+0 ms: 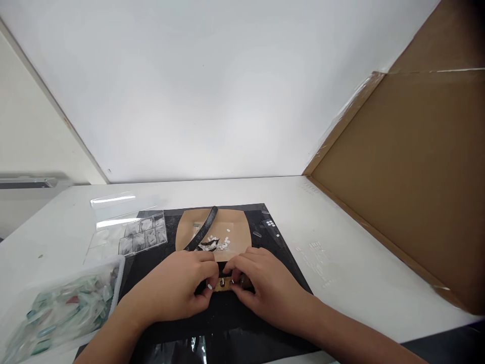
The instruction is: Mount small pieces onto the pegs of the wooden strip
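My left hand [182, 283] is closed in a pinch, with a small white oval piece [209, 286] at the thumb tip. It is beside the left end of a small yellowish block [222, 284] with a metal stud on it. My right hand [261, 285] curls its fingers at the block's other end; what lies between them is mostly hidden. Just beyond the hands, a tan paper tray [238, 227] holds white ovals [224, 243] and dark scraps. A curved black strip [204, 227], like a nail file, lies across this tray.
A black mat [170, 328] lies under the work on a white table [341, 283]. To the left are a clear compartment box [144, 236] and a plastic tub [120, 273] of small bags. A cardboard panel [409, 192] stands on the right; clear slivers [318, 253] lie near it.
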`<state>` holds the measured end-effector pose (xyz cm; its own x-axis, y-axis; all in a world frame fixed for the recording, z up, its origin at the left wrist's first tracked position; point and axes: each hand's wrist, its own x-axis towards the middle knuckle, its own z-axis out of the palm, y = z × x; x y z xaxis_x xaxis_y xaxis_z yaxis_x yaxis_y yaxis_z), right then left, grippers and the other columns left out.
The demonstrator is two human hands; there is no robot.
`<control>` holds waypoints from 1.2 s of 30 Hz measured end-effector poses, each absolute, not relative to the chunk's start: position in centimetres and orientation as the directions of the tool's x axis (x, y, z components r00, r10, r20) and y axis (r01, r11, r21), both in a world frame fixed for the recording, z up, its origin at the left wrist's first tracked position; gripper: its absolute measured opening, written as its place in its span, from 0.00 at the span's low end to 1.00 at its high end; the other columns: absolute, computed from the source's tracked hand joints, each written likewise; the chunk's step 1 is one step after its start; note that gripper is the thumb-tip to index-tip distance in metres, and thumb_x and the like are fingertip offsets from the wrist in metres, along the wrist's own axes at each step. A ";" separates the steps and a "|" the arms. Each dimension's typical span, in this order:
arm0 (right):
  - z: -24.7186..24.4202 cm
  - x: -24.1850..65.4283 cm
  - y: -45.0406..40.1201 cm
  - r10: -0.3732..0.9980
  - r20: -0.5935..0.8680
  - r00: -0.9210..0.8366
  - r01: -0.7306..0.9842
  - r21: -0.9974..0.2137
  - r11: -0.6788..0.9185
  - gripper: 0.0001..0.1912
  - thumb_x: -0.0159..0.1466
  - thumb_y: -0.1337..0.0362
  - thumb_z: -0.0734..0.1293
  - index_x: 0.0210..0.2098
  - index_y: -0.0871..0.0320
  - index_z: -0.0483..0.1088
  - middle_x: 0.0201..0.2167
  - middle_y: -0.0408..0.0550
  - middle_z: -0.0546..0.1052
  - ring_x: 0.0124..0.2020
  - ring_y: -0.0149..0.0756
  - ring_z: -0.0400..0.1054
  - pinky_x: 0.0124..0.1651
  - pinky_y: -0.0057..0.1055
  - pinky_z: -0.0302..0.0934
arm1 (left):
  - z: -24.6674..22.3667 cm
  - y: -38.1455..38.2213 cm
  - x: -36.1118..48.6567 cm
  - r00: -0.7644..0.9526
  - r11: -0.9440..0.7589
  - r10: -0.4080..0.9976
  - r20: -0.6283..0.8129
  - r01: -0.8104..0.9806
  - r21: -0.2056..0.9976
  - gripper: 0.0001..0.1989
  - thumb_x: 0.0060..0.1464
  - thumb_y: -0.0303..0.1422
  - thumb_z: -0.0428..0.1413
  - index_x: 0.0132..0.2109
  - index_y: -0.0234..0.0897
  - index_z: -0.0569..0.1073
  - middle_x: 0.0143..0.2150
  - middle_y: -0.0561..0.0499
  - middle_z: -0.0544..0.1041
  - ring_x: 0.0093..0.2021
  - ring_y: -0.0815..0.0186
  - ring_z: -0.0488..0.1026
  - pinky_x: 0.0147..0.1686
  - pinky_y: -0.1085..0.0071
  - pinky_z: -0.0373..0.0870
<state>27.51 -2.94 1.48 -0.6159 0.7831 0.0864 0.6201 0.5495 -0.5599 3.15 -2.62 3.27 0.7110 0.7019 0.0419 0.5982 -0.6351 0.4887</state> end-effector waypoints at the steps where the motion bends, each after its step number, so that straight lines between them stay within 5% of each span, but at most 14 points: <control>1: 1.5 27.5 -2.9 0.781 0.087 -0.618 0.620 -0.558 0.552 0.16 0.61 0.75 0.70 0.46 0.53 0.74 0.37 0.40 0.81 0.41 0.38 0.70 0.47 0.37 0.56 | 3.3 -2.7 3.2 0.712 -0.638 0.700 0.058 0.586 0.499 0.10 0.50 0.21 0.57 0.37 0.41 0.74 0.36 0.55 0.77 0.35 0.66 0.74 0.34 0.71 0.65; 13: 2.3 27.7 -2.8 0.753 0.184 -0.632 0.597 -0.504 0.624 0.09 0.63 0.66 0.73 0.42 0.54 0.73 0.38 0.43 0.79 0.41 0.39 0.70 0.46 0.37 0.56 | 2.3 -2.9 4.6 0.584 -0.694 0.704 0.405 0.443 0.567 0.07 0.60 0.23 0.56 0.43 0.39 0.74 0.41 0.51 0.78 0.28 0.73 0.68 0.29 0.74 0.65; 22: 3.2 28.3 -2.2 0.679 0.352 -0.644 0.476 -0.510 0.716 0.08 0.73 0.62 0.67 0.51 0.54 0.71 0.42 0.46 0.79 0.43 0.37 0.71 0.48 0.36 0.60 | 2.1 -3.0 5.3 0.448 -0.722 0.685 0.574 0.314 0.616 0.03 0.64 0.25 0.58 0.44 0.38 0.74 0.43 0.48 0.76 0.27 0.74 0.68 0.30 0.74 0.69; 27: 2.7 28.4 -1.6 0.593 0.443 -0.672 0.386 -0.474 0.791 0.05 0.77 0.63 0.63 0.47 0.55 0.71 0.41 0.47 0.78 0.42 0.37 0.69 0.47 0.36 0.59 | 2.6 -2.8 5.2 0.387 -0.750 0.661 0.643 0.300 0.590 0.04 0.64 0.27 0.61 0.46 0.38 0.78 0.42 0.49 0.75 0.26 0.76 0.68 0.30 0.75 0.71; 36: 3.1 28.0 -2.0 0.600 0.461 -0.653 0.276 -0.594 0.756 0.17 0.79 0.61 0.52 0.38 0.55 0.67 0.33 0.46 0.74 0.36 0.36 0.67 0.46 0.36 0.63 | 2.7 -2.8 5.2 0.334 -0.783 0.622 0.708 0.272 0.559 0.08 0.63 0.28 0.64 0.50 0.38 0.82 0.39 0.48 0.78 0.27 0.74 0.71 0.29 0.75 0.74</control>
<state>28.00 -1.96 3.07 -0.6533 0.6003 0.4614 0.2757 0.7561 -0.5935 5.20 -2.81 2.70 0.3344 0.6216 0.7084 0.2720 -0.7833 0.5590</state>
